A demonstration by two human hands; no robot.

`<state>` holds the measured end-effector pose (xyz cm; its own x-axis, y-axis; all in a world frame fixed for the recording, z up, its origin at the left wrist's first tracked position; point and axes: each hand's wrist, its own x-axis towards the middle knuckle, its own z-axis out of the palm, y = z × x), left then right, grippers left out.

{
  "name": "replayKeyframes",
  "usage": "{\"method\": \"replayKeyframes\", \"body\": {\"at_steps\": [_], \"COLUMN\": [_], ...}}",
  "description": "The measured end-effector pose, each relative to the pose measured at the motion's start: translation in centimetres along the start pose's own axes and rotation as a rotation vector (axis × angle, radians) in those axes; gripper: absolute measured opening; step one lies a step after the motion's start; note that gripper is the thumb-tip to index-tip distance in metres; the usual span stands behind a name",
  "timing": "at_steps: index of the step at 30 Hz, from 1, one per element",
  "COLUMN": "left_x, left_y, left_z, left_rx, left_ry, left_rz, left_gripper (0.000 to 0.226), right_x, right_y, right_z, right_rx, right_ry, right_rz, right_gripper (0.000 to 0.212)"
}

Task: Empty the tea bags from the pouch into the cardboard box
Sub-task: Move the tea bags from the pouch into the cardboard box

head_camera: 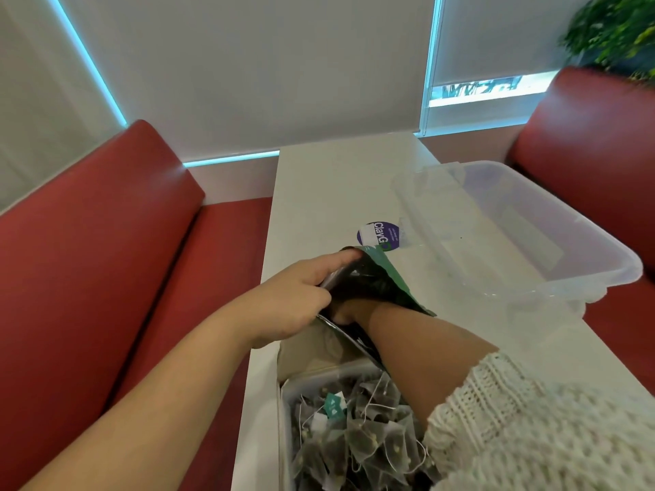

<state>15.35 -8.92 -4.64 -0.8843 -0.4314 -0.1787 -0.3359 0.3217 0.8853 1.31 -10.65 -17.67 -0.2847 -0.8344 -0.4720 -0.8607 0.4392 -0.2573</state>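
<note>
A dark pouch (375,281) with a green outer face lies tilted over the far end of the cardboard box (304,359), mouth toward me. My left hand (297,299) grips the pouch's upper edge. My right hand (349,310) reaches inside the pouch, so only the wrist and forearm show; its fingers are hidden. Several pyramid tea bags (358,437) with strings and white tags lie piled in the box at the bottom of the view.
The box sits on a white table (319,193) between two red benches (106,264). A clear plastic tub (524,228) stands at the table's right side. A round purple sticker (378,235) lies just beyond the pouch.
</note>
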Motion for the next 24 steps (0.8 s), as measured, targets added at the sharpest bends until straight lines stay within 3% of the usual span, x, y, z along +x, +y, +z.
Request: {"method": "replayKeyframes", "body": {"at_steps": [4,9,15,21,24], "left_x": [-0.3,-0.7,-0.7,-0.7,-0.7], "left_y": [-0.3,0.6,0.9,1.2,0.9], "left_z": [0.0,0.6,0.8,1.4,1.6], "left_rx": [0.026,0.089,0.116,0.195,0.169], "left_ry": [0.008,0.041,0.069,0.138,0.185], "left_rz": [-0.006,-0.01,-0.039,-0.067,-0.081], "left_gripper": [0.083,0.082,0.08,0.079,0.075], "right_x": [0.6,1.0,-3.7,-10.5,-14.1], "right_y": [0.3,0.9,0.8,0.2,1.1], "right_z": [0.8,0.6,-1.5,-3.1,-3.1], "right_rx": [-0.01,0.047,-0.128,-0.261,-0.047], "right_ry": [0.08,0.012,-0.044,0.118,0.318], "right_rz": [-0.001,-0.042,-0.151,-0.23,-0.337], "right_gripper": [0.054,0.049,0.041,0.037,0.031]}}
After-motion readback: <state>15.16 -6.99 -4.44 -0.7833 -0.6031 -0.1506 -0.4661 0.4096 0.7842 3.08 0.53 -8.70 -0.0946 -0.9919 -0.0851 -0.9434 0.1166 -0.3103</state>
